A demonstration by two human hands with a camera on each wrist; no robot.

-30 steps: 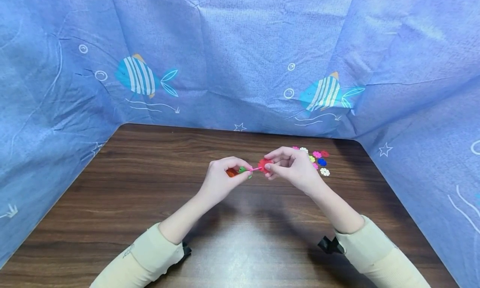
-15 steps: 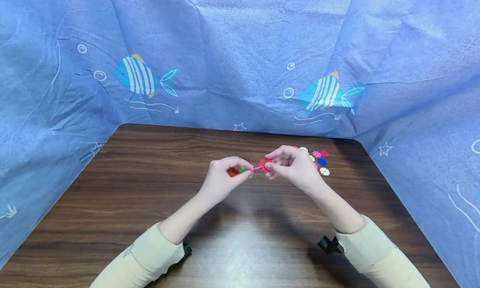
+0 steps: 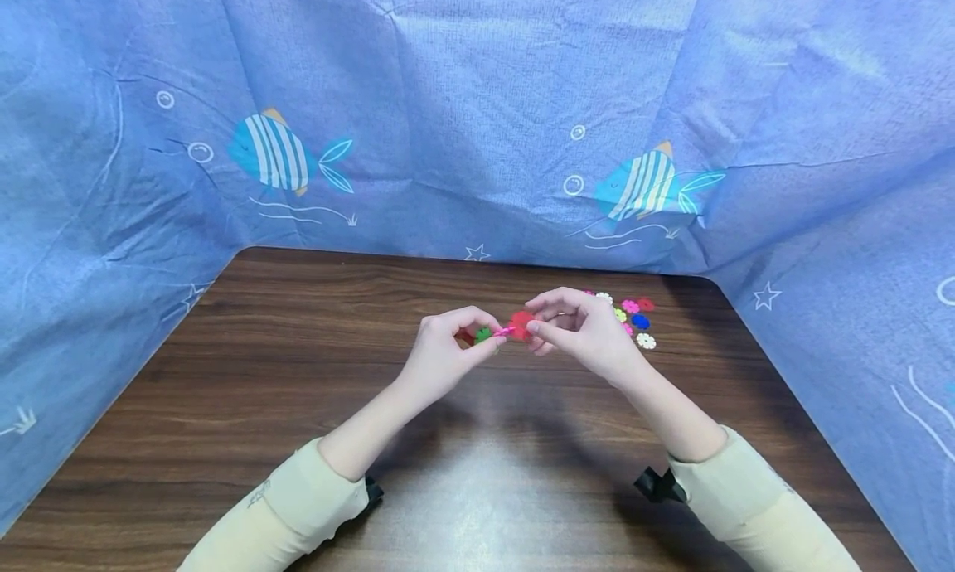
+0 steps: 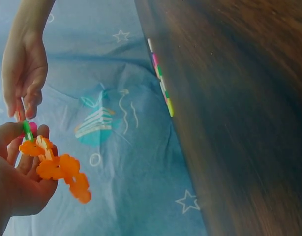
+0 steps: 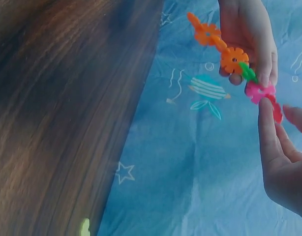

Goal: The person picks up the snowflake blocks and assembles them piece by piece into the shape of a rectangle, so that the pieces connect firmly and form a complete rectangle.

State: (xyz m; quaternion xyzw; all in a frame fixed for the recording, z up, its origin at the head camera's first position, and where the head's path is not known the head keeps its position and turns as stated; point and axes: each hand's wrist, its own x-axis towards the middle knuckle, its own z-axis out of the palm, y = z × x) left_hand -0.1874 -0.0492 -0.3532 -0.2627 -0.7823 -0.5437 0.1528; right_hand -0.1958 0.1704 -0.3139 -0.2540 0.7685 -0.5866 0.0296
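Over the middle of the table, my left hand [image 3: 448,344] pinches a chain of flower-shaped interlocking discs. Orange discs [image 5: 234,60] run along its far end in the right wrist view, followed by a green disc [image 5: 248,72] and a pink disc [image 5: 259,92] at the left fingertips. With thumb and fingers, my right hand [image 3: 578,327] holds a red disc [image 3: 521,324], its edge meeting the pink one. In the left wrist view the orange part [image 4: 51,168] hangs beside the left palm, and fingers partly hide the pink disc.
Behind the right hand, several loose discs lie on the brown wooden table [image 3: 313,332], among them a blue disc [image 3: 641,322] and a white disc [image 3: 646,341]. A blue fish-patterned cloth [image 3: 477,141] stands around the table's back and sides.
The red disc has shifted slightly left, closer to the left fingertips, and its face has turned. The pink disc has tilted a little. Both hands otherwise stay nearly in place.
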